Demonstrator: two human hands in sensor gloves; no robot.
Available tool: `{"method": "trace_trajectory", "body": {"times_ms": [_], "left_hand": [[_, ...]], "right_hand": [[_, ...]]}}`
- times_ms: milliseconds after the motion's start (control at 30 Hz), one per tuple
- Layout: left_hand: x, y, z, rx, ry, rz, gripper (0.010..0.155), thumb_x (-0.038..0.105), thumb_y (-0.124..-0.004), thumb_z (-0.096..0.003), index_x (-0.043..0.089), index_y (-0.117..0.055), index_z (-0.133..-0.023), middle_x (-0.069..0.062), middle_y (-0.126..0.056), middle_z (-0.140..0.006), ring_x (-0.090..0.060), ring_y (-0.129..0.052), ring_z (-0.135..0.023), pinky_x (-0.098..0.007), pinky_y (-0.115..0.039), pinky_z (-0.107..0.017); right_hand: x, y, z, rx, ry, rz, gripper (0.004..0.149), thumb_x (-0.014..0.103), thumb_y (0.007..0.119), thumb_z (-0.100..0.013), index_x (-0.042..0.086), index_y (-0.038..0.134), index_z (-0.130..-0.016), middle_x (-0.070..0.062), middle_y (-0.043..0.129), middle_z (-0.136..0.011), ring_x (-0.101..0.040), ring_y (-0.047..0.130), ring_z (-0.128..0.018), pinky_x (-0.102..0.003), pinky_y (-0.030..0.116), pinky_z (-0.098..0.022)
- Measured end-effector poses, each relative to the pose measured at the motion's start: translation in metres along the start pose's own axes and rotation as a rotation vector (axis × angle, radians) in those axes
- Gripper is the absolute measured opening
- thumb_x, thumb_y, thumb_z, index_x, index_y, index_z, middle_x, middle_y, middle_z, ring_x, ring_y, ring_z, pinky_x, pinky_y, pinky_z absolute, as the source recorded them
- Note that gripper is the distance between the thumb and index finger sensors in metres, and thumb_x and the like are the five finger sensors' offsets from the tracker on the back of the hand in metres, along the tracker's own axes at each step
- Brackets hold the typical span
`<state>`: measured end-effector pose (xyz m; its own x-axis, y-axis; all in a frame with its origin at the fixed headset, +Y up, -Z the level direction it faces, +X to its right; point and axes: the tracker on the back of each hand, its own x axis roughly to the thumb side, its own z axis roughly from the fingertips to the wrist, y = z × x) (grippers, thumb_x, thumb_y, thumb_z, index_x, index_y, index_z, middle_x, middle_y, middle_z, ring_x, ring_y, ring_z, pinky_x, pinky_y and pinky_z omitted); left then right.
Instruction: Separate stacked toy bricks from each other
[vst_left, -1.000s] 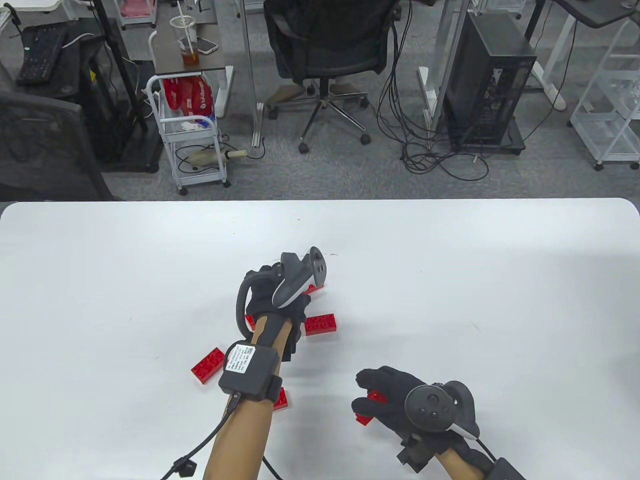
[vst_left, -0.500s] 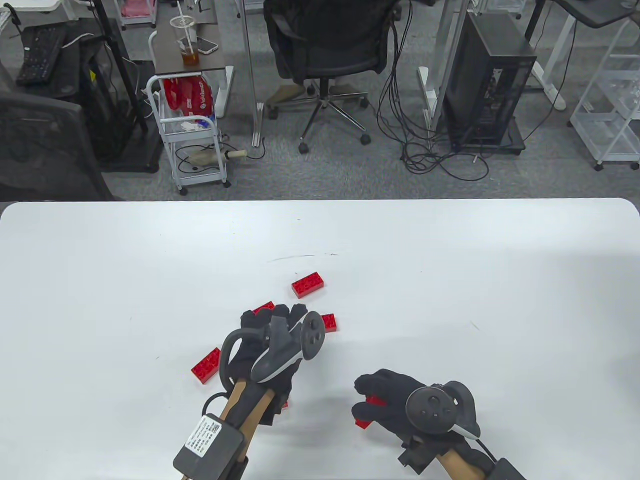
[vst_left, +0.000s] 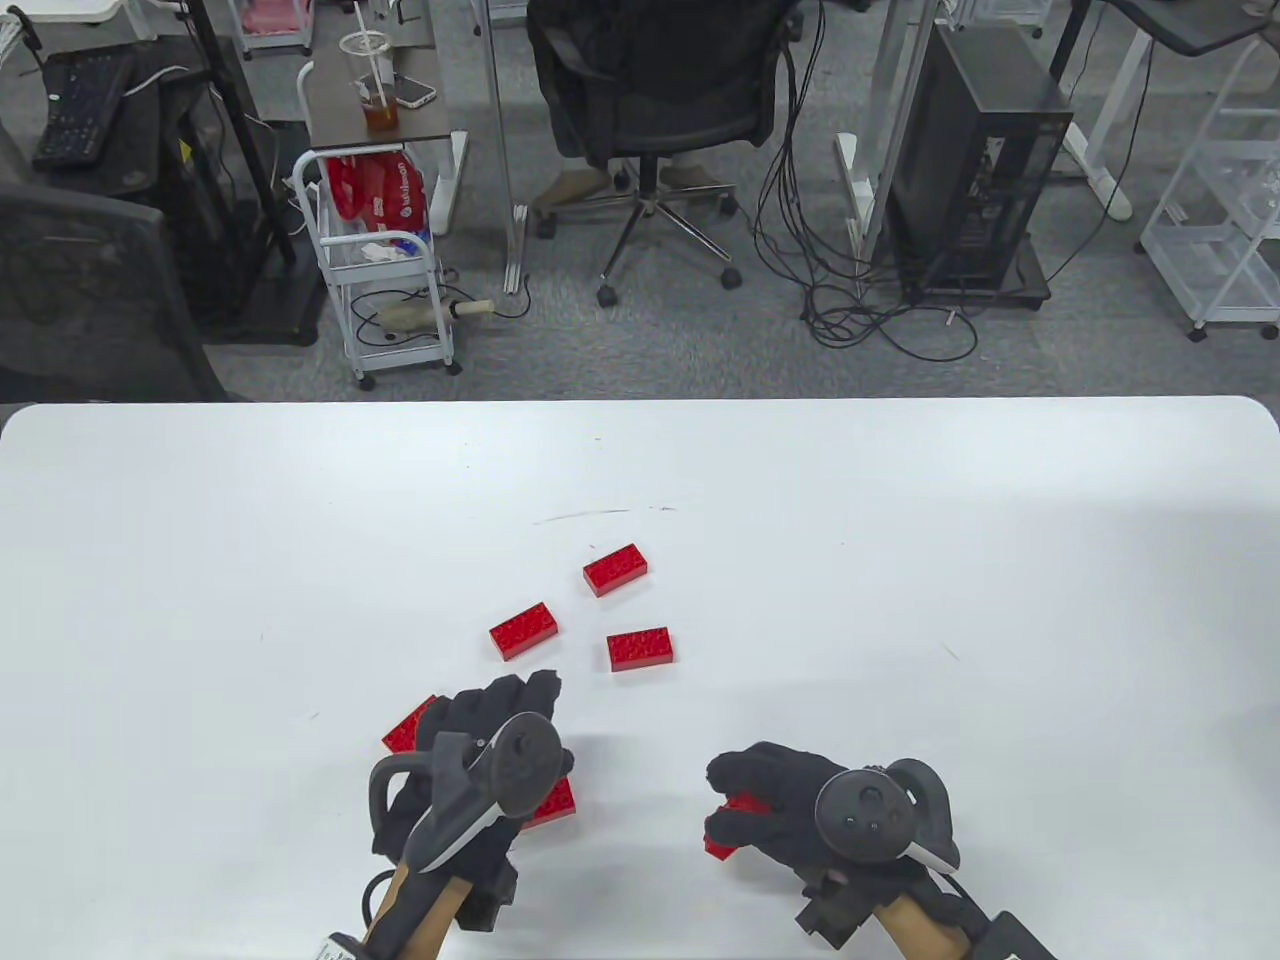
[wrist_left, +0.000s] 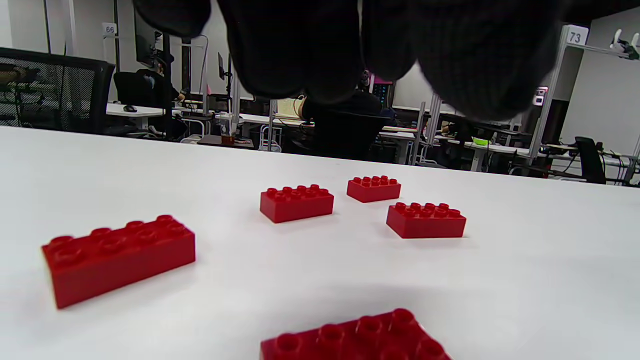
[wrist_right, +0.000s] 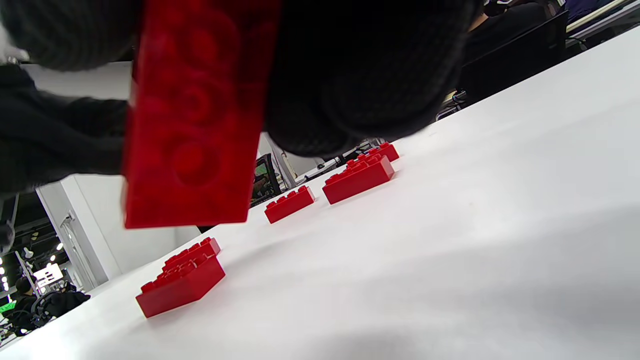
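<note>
Five loose red bricks lie on the white table (vst_left: 900, 560): a far one (vst_left: 615, 569), two in the middle (vst_left: 524, 630) (vst_left: 640, 649), and two near ones (vst_left: 402, 727) (vst_left: 556, 802) partly hidden by my left hand. My left hand (vst_left: 510, 700) hovers over the near bricks and holds nothing; its fingers (wrist_left: 320, 50) hang free in the left wrist view. My right hand (vst_left: 745, 800) grips a red brick (vst_left: 722, 838) just above the table at the front right. In the right wrist view that brick (wrist_right: 195, 110) is seen close up between the gloved fingers.
The left wrist view shows the loose bricks spread ahead: one at the left (wrist_left: 120, 257), three further off (wrist_left: 296, 202) (wrist_left: 374, 188) (wrist_left: 426, 220), one at the bottom edge (wrist_left: 355, 337). Beyond the table's far edge are an office chair (vst_left: 660, 90) and a cart (vst_left: 385, 270).
My left hand has drawn back from the far brick toward the front edge, leaving that brick on the table. My right hand has hardly moved and still grips its brick.
</note>
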<state>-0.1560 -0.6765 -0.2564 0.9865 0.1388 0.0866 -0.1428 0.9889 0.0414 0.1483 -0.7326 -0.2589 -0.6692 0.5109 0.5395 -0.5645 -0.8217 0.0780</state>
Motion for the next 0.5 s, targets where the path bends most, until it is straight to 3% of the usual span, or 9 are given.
{"method": "trace_trajectory", "body": {"times_ms": [133,300,500], "left_hand": [[-0.016,-0.011,0.009,0.038,0.004,0.085,0.075,0.058,-0.081,-0.0396,0.036,-0.064,-0.11,0.001,-0.077,-0.109,-0.027,-0.083,-0.095,-0.056,-0.06,-0.078],[-0.017,-0.011,0.017,0.098,-0.024,0.085,0.075,0.058,-0.081,-0.0393,0.036,-0.064,-0.109,0.003,-0.079,-0.108,-0.026,-0.084,-0.094,-0.056,-0.06,-0.078],[-0.021,-0.008,0.02,0.098,-0.058,0.128,0.075,0.058,-0.081,-0.0392,0.037,-0.065,-0.109,0.003,-0.08,-0.107,-0.025,-0.085,-0.093,-0.056,-0.061,-0.078]], "right_hand": [[-0.005,0.001,-0.001,0.01,0.007,-0.015,0.066,0.066,0.072,-0.037,0.025,0.082,-0.087,-0.004,0.093,-0.075,-0.017,0.105,-0.052,-0.032,0.098,-0.038],[-0.01,0.002,-0.001,0.0,0.028,-0.045,0.065,0.066,0.074,-0.035,0.025,0.082,-0.085,-0.004,0.094,-0.074,-0.017,0.107,-0.052,-0.031,0.099,-0.037],[-0.015,0.0,-0.003,-0.034,0.068,-0.058,0.065,0.066,0.076,-0.033,0.027,0.082,-0.084,-0.003,0.094,-0.076,-0.016,0.107,-0.053,-0.03,0.1,-0.038]]}}
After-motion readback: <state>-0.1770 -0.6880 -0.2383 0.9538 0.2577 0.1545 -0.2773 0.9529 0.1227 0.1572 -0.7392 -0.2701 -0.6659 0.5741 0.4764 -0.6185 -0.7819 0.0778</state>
